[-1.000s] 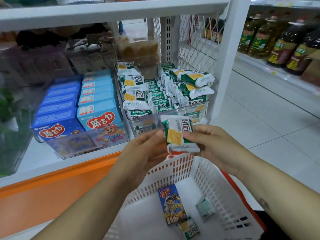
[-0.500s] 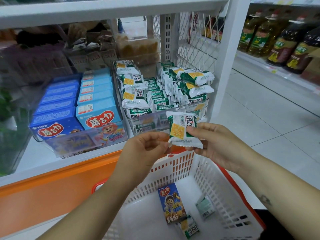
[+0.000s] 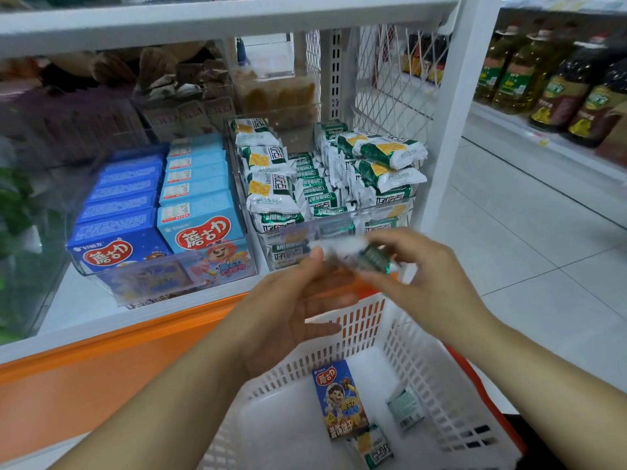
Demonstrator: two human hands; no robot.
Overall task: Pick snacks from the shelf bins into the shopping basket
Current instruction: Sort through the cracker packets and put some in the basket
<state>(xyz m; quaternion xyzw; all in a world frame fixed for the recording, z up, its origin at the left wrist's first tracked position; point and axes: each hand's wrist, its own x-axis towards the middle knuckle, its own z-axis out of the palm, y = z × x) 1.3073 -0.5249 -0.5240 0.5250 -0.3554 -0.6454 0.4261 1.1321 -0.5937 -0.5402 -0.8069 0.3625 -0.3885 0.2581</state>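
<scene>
Box (image 3: 341, 398) and two packets (image 3: 405, 408) lie in the basket (image 3: 424, 351); right hand (image 3: 424, 283) pinches another packet (image 3: 369, 257) above (left hand (image 3: 291, 310) slack, fingers apart).

Oil bottles (image 3: 556, 93) on the far right shelf, above pale floor tiles (image 3: 509, 266).

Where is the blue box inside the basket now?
The blue box lies on the basket floor, lower right of the head view, just left of a small packet.
</scene>
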